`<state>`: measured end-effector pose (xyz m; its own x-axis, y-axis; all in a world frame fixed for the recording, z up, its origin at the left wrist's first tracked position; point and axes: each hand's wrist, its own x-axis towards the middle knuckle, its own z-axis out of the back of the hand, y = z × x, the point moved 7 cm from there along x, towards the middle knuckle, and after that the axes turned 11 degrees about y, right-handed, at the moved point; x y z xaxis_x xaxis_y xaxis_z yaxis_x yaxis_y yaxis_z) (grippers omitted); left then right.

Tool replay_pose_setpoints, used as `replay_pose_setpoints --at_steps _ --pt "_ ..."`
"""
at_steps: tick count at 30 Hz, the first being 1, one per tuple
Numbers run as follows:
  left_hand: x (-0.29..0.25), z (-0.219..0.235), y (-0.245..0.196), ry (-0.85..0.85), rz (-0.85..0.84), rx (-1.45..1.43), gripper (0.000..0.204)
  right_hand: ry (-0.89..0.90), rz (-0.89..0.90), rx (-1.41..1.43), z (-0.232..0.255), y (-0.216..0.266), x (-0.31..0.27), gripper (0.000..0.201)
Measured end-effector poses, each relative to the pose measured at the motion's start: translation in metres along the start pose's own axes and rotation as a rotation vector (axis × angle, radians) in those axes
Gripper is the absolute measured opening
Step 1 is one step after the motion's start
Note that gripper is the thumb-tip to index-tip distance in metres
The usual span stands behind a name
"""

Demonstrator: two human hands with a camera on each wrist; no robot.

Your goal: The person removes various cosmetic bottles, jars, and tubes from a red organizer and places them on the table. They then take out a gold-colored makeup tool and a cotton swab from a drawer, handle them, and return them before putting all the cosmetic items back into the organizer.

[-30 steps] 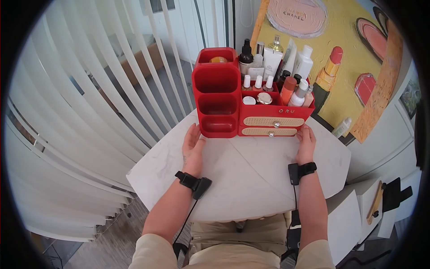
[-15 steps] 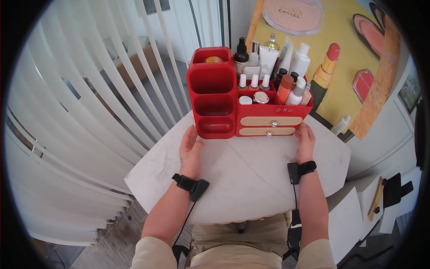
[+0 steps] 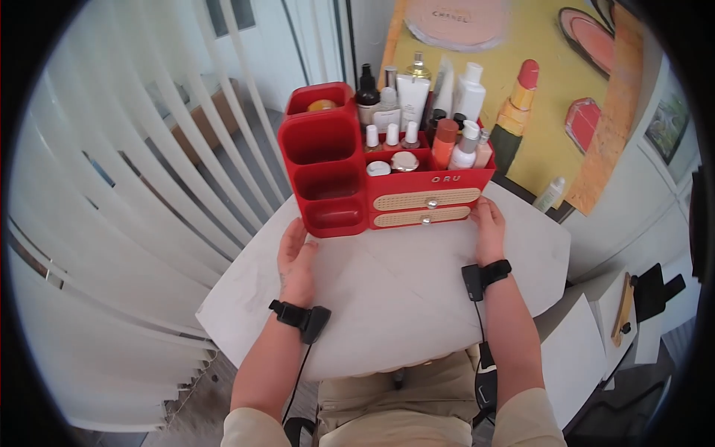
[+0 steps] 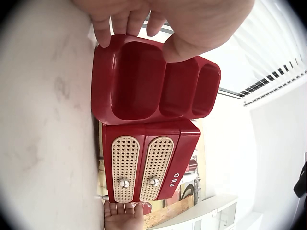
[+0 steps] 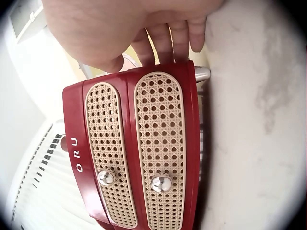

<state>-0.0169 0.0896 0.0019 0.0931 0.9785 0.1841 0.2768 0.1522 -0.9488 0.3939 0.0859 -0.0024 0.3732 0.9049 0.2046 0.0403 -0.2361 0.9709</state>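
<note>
A red cosmetics organizer marked ORU stands on the table, with two woven cane-faced drawers bearing silver knobs. Joined along its left side is a tall red unit with stepped open compartments. My left hand is against the outer left side of this unit, fingers extended along it and thumb at its front edge. On the opposite side, my right hand touches the organizer near the lower drawer, its fingers reaching back along the wall. Fingertips of both hands are partly hidden behind the red sides.
Bottles, tubes, nail polishes and jars fill the organizer's top. A marble-patterned table carries it. Vertical blinds hang at left. Behind leans a painting of cosmetics, with a small bottle before it.
The head view has swung, so the organizer, table and painting appear shifted left and slightly turned. Both hands keep their places at the organizer's sides.
</note>
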Motion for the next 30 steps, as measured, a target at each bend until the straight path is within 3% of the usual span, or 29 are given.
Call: replay_pose_setpoints --at_steps 17,26,28,30 --pt "-0.002 -0.001 -0.003 -0.028 0.038 0.019 0.055 0.016 -0.054 -0.009 -0.007 0.005 -0.002 0.032" --pt "-0.002 -0.004 -0.008 -0.045 -0.007 -0.024 0.071 -0.083 0.044 0.022 -0.004 0.012 -0.006 0.041" --pt "0.000 -0.006 -0.008 -0.007 0.011 0.032 0.078 0.059 -0.037 -0.053 -0.005 0.001 0.000 0.044" --pt "0.001 -0.003 -0.004 0.005 0.009 0.061 0.079 0.068 -0.045 -0.044 -0.007 0.002 0.000 0.044"
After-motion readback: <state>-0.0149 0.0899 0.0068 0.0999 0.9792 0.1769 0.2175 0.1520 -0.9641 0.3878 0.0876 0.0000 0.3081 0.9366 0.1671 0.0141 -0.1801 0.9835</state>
